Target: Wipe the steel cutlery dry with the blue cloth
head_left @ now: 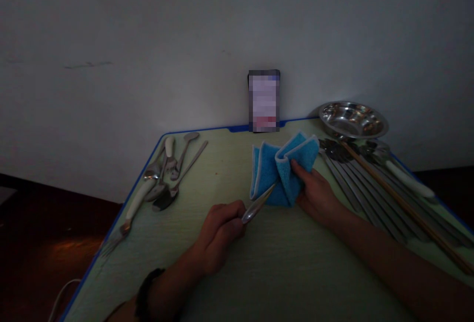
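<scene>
Between thumb and fingers, my left hand (221,228) grips a shiny metal spoon (254,209) by its broader end, low over the table's middle. The spoon slants up and right, and its narrow part runs into the folds of a blue cloth (268,171) with pale edging. My right hand (314,191) is closed on that cloth from the right side, thumb on top; the cloth hides its other fingers and the spoon's far end.
Several spoons (188,136) and a white-handled fork (138,198) lie at left. At right lie several metal utensils (351,179), a wooden chopstick (400,203) and a white-handled utensil (409,181). Behind them sits a steel bowl (353,119). A phone (264,100) leans against the wall.
</scene>
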`<state>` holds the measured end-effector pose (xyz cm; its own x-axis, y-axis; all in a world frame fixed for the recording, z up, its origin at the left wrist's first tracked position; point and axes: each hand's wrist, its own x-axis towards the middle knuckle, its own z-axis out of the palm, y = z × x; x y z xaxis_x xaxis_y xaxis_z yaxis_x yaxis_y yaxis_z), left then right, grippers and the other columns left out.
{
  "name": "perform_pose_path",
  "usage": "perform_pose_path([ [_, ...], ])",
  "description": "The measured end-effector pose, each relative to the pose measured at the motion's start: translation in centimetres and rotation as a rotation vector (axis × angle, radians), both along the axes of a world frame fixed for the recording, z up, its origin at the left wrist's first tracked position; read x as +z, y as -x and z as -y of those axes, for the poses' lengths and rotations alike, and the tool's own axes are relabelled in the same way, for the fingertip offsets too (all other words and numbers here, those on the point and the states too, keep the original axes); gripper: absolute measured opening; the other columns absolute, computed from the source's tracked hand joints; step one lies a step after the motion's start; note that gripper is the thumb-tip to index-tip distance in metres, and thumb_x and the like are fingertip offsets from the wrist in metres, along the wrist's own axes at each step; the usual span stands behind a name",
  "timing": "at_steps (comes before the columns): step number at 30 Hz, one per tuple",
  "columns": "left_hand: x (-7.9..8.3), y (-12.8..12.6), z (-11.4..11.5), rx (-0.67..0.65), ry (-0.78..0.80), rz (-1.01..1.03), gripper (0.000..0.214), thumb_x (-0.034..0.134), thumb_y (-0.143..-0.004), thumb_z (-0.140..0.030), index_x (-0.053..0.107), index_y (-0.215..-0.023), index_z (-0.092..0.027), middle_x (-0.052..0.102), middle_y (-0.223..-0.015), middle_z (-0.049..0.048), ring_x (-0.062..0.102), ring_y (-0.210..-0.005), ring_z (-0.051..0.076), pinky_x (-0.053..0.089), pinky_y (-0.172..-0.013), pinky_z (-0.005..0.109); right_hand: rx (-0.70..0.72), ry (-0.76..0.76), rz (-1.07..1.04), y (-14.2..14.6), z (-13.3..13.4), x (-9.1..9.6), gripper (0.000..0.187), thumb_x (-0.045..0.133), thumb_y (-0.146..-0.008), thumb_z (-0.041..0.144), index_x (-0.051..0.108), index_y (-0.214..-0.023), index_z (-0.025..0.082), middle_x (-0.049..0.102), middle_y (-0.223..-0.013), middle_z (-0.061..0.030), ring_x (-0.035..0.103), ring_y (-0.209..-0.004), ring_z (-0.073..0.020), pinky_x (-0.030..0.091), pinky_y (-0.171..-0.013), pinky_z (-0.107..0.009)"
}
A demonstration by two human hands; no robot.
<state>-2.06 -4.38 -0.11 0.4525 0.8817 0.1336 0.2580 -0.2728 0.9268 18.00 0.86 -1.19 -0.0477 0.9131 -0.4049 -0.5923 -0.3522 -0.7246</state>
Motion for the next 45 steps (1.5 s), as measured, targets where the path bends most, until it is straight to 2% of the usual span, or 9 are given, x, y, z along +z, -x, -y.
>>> perform_pose_path([
  [9,0.6,-0.5,-0.1,0.020,-0.152,-0.156,0.024,0.032,-0.081,-0.024,0.035,-0.057,-0.019,0.029,-0.050,-0.0059,0.035,-0.043,0.009,0.025,-0.045,0.022,0.018,-0.012,0.014,-0.1,-0.1,-0.3,0.031,0.067,-0.068,0.038,0.063,-0.094,0.022,0.070,-0.085,-0.0029,0.060,-0.098,-0.0233,0.045,-0.089,-0.042],
  [15,0.8,-0.9,0.0,0.009,-0.228,-0.191,0.023,0.033,-0.080,-0.020,0.032,-0.057,-0.020,0.025,-0.050,-0.0069,0.031,-0.042,0.008,0.023,-0.044,0.022,0.034,-0.041,0.011,-0.1,0.0,-0.2,0.031,0.066,-0.070,0.037,0.062,-0.097,0.022,0.070,-0.088,-0.0028,0.061,-0.098,-0.0226,0.046,-0.088,-0.042],
  [23,0.4,-1.1,-0.2,-0.081,-0.112,-0.284,0.022,0.035,-0.084,-0.021,0.035,-0.063,-0.020,0.029,-0.051,-0.0076,0.034,-0.042,0.007,0.025,-0.044,0.020,0.101,-0.109,0.046,-0.3,0.2,0.2,0.031,0.065,-0.071,0.038,0.063,-0.095,0.020,0.069,-0.093,-0.0043,0.060,-0.097,-0.0215,0.045,-0.088,-0.038],
  [28,0.4,-1.4,0.0,-0.131,-0.077,-0.354,0.021,0.037,-0.086,-0.022,0.039,-0.065,-0.019,0.032,-0.052,-0.0077,0.035,-0.044,0.007,0.026,-0.045,0.020,0.103,-0.132,0.060,-0.3,0.3,0.0,0.025,0.065,-0.071,0.038,0.065,-0.089,0.021,0.070,-0.091,-0.0021,0.061,-0.094,-0.0203,0.045,-0.086,-0.036],
  [36,0.7,-1.5,0.0,-0.148,-0.026,-0.387,0.020,0.037,-0.088,-0.027,0.046,-0.073,-0.018,0.039,-0.057,-0.0066,0.040,-0.049,0.008,0.029,-0.048,0.020,0.076,-0.087,0.042,0.0,0.3,0.5,0.024,0.067,-0.069,0.037,0.065,-0.084,0.020,0.070,-0.085,-0.0025,0.062,-0.088,-0.0199,0.046,-0.082,-0.035],
  [41,0.5,-1.7,-0.1,-0.124,-0.020,-0.385,0.015,0.043,-0.086,-0.027,0.048,-0.075,-0.018,0.039,-0.055,-0.0077,0.040,-0.047,0.007,0.029,-0.046,0.019,0.076,-0.116,0.043,0.0,0.3,0.4,0.025,0.067,-0.068,0.039,0.064,-0.084,0.020,0.070,-0.085,-0.0017,0.062,-0.084,-0.0184,0.045,-0.082,-0.034],
  [45,0.3,-1.7,0.0,-0.110,-0.041,-0.399,0.017,0.042,-0.087,-0.029,0.050,-0.078,-0.018,0.043,-0.056,-0.0067,0.043,-0.048,0.008,0.031,-0.047,0.020,0.148,-0.159,0.134,-0.3,0.3,-0.1,0.026,0.065,-0.069,0.042,0.065,-0.083,0.019,0.069,-0.082,-0.0010,0.062,-0.078,-0.0172,0.044,-0.081,-0.033],
])
